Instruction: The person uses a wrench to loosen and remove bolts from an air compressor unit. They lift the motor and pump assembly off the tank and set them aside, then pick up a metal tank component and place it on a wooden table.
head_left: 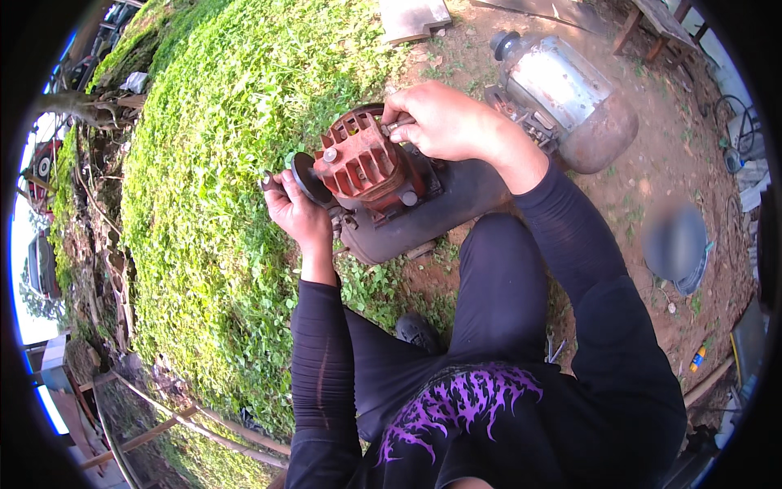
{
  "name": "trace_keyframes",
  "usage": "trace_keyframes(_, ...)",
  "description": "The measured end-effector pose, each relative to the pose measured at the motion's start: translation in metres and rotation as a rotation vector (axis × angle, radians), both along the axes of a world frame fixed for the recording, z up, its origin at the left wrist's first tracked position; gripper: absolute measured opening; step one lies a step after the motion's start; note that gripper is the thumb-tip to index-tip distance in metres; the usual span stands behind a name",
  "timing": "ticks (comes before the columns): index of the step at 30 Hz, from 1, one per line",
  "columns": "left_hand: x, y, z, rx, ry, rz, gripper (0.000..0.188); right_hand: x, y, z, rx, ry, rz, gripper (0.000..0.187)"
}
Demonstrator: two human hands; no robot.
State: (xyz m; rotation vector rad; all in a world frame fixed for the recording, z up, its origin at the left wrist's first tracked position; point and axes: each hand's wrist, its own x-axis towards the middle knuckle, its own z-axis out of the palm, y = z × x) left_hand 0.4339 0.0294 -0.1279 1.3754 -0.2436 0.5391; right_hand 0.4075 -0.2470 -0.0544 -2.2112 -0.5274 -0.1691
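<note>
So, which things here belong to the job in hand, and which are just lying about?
Apparently in the job:
red finned machine
black disc beside it
black tank beneath

Apparently lying about:
weathered metal tank
grey plate
small yellow object

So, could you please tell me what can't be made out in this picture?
All in the head view:
Dark piece: mostly covered by the left hand.
Small metal piece: mostly covered by the right hand.
Bluish round thing: its middle is blurred.
Second shoe: not visible, apparently behind the legs.
Clutter on the far right: cut off by the dark picture edge.
</note>
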Motion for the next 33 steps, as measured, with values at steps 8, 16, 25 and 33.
trace_keyframes(8, -0.009, -0.014, 0.014, -0.021, 0.009, 0.009, 0.013, -0.007, -0.006, -0.015, -0.001, -0.219, -0.025, 0.016)
trace_keyframes(16, -0.007, -0.010, 0.011, -0.018, 0.003, 0.039, 0.012, 0.000, -0.014, -0.026, 0.026, -0.222, 0.006, 0.020)
trace_keyframes(25, -0.007, -0.011, 0.011, 0.001, 0.001, 0.039, 0.013, -0.006, -0.023, -0.020, 0.056, -0.205, 0.001, 0.016)
trace_keyframes(33, -0.006, -0.003, 0.008, -0.003, -0.006, -0.065, 0.010, -0.011, -0.025, -0.021, 0.193, -0.144, 0.007, 0.014)
